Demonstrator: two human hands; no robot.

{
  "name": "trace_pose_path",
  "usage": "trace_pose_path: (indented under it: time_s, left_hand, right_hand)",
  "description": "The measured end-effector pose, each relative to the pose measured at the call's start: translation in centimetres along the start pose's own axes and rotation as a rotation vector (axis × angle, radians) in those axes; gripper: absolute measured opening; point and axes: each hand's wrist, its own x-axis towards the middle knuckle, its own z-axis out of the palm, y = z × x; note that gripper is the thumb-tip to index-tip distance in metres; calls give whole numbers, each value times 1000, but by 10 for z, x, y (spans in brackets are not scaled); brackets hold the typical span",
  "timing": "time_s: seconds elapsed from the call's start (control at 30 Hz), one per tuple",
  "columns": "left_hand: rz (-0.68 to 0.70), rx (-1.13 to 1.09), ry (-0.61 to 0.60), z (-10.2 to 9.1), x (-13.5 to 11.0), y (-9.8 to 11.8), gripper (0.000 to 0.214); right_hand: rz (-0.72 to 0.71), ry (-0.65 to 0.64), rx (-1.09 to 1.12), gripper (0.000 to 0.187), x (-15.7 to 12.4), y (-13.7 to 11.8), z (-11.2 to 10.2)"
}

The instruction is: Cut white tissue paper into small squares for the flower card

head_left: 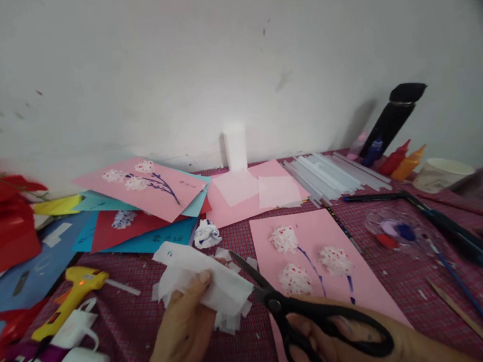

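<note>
- Left of the pink flower card (307,239), the left hand (183,328) is clamping white paper (226,284), thumb on top.
- Over the card's left edge, the right hand (318,340) is gripping black scissors (274,304); their blades are seemingly parting beside the paper.
- For neat cutting, the left fingers should probably be holding the paper taut, well away from the blades.

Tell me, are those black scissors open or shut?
The black scissors are open: their handles stand apart in the right hand.
</note>
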Motion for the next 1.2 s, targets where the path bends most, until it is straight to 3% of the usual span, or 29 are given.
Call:
trace_pose_path:
  time_s: [0.13, 0.33, 0.47, 0.6, 0.7, 0.97, 1.2]
  left_hand:
    - [-28, -3, -48, -5, 4, -5, 42]
    - [-8, -31, -33, -9, 8, -6, 38]
    - [32, -4, -5, -6, 7, -3, 47]
    - [55, 12, -42, -5, 5, -2, 48]
    - [12, 31, -84, -7, 6, -4, 50]
    - [-13, 61, -161, -16, 11, -13, 45]
    - [11, 85, -133, -10, 10, -12, 47]
  right_hand:
    - [-12, -24, 363, 60, 0, 5, -4]
    - [-62, -7, 291, 59, -3, 0, -1]
    - [-50, -14, 275, 56, -4, -3, 4]
    - [-25, 4, 481, 54, -2, -2, 8]
    - [16, -63, 601, 50, 0, 5, 7]
    - [-15, -135, 671, 49, -3, 11, 3]
    - [88, -46, 713, 45, -2, 5, 5]
